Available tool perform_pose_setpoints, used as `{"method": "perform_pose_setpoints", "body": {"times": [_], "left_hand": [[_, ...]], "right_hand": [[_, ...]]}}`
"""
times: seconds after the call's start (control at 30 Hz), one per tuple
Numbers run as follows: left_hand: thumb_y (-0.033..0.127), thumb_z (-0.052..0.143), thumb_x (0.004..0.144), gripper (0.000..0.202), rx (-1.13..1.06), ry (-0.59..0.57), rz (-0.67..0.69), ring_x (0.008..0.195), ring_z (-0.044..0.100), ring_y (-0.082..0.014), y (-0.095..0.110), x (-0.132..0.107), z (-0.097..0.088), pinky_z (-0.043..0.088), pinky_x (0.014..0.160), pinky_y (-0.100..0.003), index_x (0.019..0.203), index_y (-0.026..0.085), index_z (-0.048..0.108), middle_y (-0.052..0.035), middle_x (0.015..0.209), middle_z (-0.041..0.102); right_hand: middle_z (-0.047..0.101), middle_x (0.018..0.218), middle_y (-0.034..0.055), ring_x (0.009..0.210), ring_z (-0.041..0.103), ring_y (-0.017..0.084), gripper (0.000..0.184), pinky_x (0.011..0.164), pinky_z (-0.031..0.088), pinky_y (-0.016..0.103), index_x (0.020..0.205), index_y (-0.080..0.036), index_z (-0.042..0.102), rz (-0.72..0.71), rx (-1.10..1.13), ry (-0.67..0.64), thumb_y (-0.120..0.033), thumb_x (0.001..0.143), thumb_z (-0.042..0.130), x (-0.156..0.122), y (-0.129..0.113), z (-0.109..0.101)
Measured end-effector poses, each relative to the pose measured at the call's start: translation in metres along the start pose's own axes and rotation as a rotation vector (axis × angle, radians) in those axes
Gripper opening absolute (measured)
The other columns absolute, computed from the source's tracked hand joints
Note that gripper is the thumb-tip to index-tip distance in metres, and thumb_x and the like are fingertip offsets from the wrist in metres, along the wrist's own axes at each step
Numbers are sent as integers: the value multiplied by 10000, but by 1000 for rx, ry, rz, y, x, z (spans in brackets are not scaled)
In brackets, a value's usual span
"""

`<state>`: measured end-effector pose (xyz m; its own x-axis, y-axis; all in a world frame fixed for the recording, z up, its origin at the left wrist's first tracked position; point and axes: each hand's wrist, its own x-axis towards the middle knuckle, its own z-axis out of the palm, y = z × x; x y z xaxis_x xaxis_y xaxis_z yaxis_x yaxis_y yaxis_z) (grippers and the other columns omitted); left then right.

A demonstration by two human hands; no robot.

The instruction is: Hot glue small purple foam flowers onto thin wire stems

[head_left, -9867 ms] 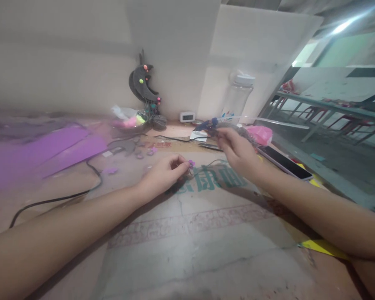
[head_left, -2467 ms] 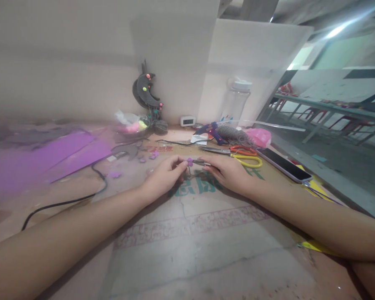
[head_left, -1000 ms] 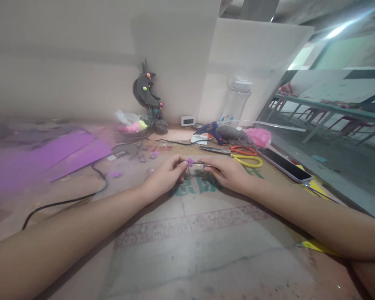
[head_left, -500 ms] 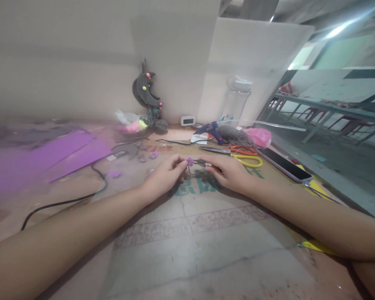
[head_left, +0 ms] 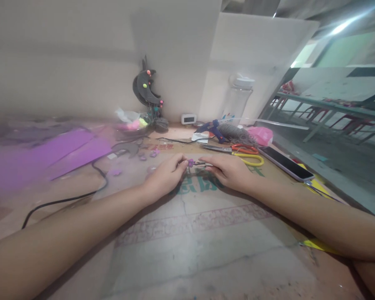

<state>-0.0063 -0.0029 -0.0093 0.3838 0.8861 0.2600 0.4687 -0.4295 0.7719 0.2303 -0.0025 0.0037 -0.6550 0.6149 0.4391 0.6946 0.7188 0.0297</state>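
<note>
Holding a tiny purple flower [head_left: 191,163] in the left hand [head_left: 166,176], w/ fingers pinched narrow, just off the thumb & roughly between both hands. Also gripping a thin dark tool [head_left: 201,163] (prob tweezers, can't tell 4 sure) in the right hand [head_left: 233,171], w/ long axis approx sideways, pointing left at the flower. Lies nearer the left hand tbh; can't tell re tip contact.

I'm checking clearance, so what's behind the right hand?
Scissors with orange and yellow handles lie just beyond the right hand; whatever the hand itself covers there can't be seen.
</note>
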Motion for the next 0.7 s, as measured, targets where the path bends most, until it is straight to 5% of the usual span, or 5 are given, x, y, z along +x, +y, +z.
{"method": "perform_pose_setpoints", "body": {"times": [0.7], "left_hand": [[358, 419, 957, 234, -57, 1, -15, 613, 518, -166, -3, 3, 1, 360, 582, -275, 797, 216, 513, 23, 644, 541]], "right_hand": [[737, 1128, 85, 983, 696, 235, 346, 809, 511, 310, 1247, -192, 646, 55, 55, 26, -298, 967, 472, -1, 0, -2]]}}
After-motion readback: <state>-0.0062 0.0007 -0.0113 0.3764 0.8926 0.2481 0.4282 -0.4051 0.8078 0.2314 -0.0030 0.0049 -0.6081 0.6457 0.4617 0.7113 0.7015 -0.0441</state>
